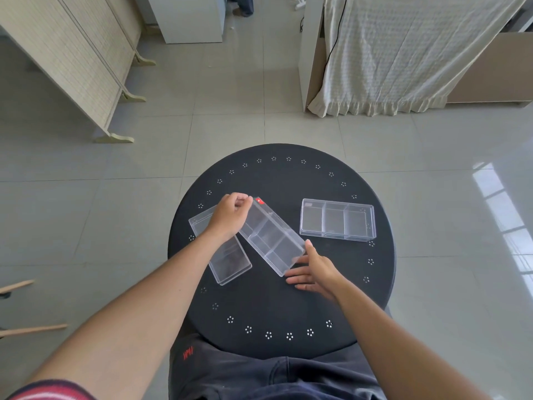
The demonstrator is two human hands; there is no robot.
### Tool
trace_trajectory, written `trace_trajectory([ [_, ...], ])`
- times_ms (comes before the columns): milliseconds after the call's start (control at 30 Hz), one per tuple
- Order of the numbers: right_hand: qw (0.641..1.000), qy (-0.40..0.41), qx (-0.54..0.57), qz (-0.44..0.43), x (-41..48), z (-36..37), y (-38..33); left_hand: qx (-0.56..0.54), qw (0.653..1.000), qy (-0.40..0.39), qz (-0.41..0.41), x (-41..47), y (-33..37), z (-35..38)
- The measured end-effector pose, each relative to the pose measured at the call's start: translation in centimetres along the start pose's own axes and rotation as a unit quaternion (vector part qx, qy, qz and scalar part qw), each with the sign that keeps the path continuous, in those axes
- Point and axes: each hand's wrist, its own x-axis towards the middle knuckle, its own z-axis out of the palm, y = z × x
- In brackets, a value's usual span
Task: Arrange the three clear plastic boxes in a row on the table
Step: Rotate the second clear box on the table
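Observation:
Three clear plastic boxes are on the round black table [288,298]. The middle box [272,236], with dividers and a red sticker at its far end, lies diagonally and tilted. My left hand [229,216] grips its far end, while my right hand [313,272] touches its near corner with fingers spread. A left box [227,261] lies flat, partly under my left wrist and the middle box. The right box [337,220], with three compartments, lies flat and apart from both hands.
The table edge is ringed with small white dot patterns. Past the table are grey floor tiles, a folding screen [72,62] at the far left and a cloth-draped piece of furniture [403,53] at the far right. My lap is below the table's near edge.

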Motion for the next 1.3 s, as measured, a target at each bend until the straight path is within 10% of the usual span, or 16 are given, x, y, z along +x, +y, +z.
trace_trajectory([
  [1300, 0.982, 0.108, -0.124, -0.088, 1.6, 0.4, -2.2, 0.049, 0.995, -0.091, -0.013, 2.5, -0.8, 0.4],
])
